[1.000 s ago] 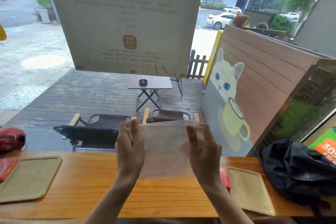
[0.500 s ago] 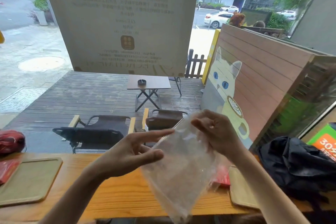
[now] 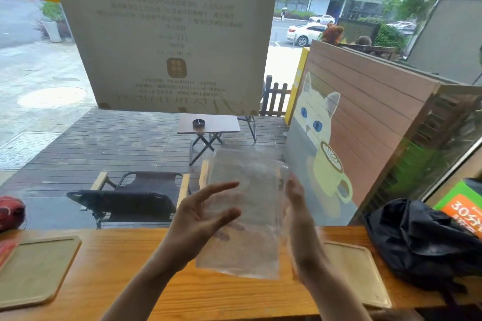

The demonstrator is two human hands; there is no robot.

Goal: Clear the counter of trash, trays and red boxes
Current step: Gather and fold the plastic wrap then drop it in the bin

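Note:
A clear plastic bag (image 3: 247, 206) is held upright above the wooden counter (image 3: 125, 263). My left hand (image 3: 200, 219) grips its left side, thumb in front and some fingers showing through the plastic. Along the bag's right edge my right hand (image 3: 297, 219) holds on. One flat wooden tray (image 3: 36, 271) lies at the counter's left end, with a red item (image 3: 6, 247) at its left edge. A second wooden tray (image 3: 357, 276) lies to the right, partly behind my right forearm.
A crumpled black bag (image 3: 422, 240) sits on the counter's right end, beside a green and orange sign (image 3: 461, 203). A red bundle (image 3: 10, 211) rests at the far left. A window directly behind the counter looks onto a deck with chairs.
The bag hung slanted from my right hand's pinch half a second ago. Now it is turned upright and flat, with both hands on its sides.

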